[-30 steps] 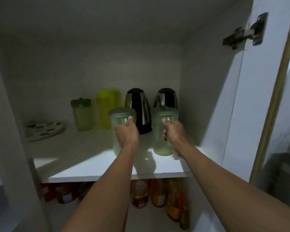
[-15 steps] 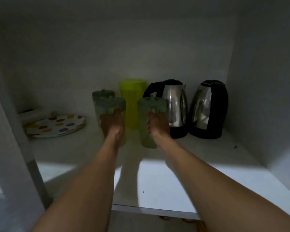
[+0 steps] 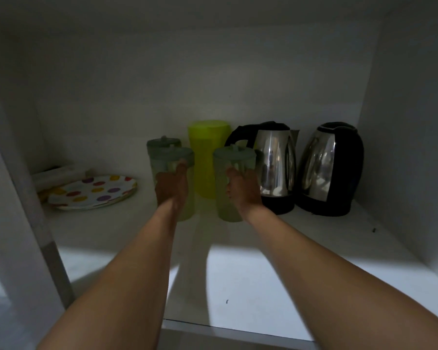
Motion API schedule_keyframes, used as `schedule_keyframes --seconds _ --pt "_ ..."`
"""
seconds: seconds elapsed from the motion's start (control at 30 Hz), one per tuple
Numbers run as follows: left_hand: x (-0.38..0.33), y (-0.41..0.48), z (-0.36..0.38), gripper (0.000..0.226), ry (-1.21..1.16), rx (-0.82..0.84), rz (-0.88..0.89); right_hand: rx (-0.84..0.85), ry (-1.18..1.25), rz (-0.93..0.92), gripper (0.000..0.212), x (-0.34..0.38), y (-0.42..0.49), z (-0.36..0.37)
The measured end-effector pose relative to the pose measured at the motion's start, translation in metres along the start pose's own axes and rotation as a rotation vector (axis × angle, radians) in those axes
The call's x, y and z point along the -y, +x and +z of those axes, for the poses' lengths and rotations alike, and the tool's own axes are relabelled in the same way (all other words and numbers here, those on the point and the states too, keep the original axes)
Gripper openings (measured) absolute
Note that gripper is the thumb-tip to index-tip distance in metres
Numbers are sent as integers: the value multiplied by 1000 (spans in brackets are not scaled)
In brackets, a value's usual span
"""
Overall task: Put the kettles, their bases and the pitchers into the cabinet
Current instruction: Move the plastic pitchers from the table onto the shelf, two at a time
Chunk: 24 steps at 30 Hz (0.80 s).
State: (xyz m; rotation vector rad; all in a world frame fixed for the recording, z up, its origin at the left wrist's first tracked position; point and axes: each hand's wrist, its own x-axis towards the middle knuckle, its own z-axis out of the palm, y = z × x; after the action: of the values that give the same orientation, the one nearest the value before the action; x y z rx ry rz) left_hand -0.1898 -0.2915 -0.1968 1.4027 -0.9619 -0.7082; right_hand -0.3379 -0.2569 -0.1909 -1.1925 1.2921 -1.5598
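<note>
Two pale green translucent pitchers with grey-green lids are held upright inside the cabinet, one in each hand. The left pitcher [image 3: 172, 183] is gripped by the left hand [image 3: 171, 188], whose fingers are wrapped closed around the handle side of the vessel; its base is seen at the level of the shelf [image 3: 250, 269], though contact with the surface cannot be confirmed. The right pitcher [image 3: 232, 183] is gripped in the same closed manner by the right hand [image 3: 243, 189], and its base is likewise positioned at shelf level. The two pitchers are set side by side with a gap between them. A third lidded pitcher [image 3: 163, 142] of the same kind is located directly behind the left one and is mostly hidden by it. A taller yellow-green pitcher [image 3: 208, 157] is positioned behind the gap, near the rear wall. To the right of it, two steel kettles with black trim are seated on black bases: the nearer kettle [image 3: 276, 165] is just beside the right pitcher, and the second kettle [image 3: 331, 168] is placed close to the right side wall of the cabinet. At the far left of the shelf, a stack of plates [image 3: 94, 192] with coloured dots is laid flat, well apart from the pitchers. Both bare forearms are extended into the dim compartment from the lit front edge of the shelf.
</note>
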Motion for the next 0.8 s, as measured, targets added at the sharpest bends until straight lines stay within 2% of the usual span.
schedule_keyframes --seconds 0.03,0.1,0.13,0.23,0.37,0.47,0.63,0.8 --pt "-3 -7 -4 133 17 17 -13 8 -26 9 71 1 -2 -2" --pt "-12 -24 -16 136 85 65 -44 24 -90 -10 63 3 -9 -7" --pt "-16 -34 -22 128 135 86 -58 23 -117 -31 60 3 -11 -11" --pt "-20 -57 -34 115 236 104 -106 -14 -235 -4 84 5 -24 -20" --pt "-19 -87 -50 95 330 82 -98 -39 -349 62 94 14 -62 -38" --pt "-22 -123 -64 76 377 22 -47 -41 -316 74 80 22 -107 -54" --pt "-23 -213 -111 63 432 -39 67 18 -395 -30 60 33 -204 -68" --pt "-22 -293 -183 58 601 -144 150 76 -489 -113 58 46 -297 -63"
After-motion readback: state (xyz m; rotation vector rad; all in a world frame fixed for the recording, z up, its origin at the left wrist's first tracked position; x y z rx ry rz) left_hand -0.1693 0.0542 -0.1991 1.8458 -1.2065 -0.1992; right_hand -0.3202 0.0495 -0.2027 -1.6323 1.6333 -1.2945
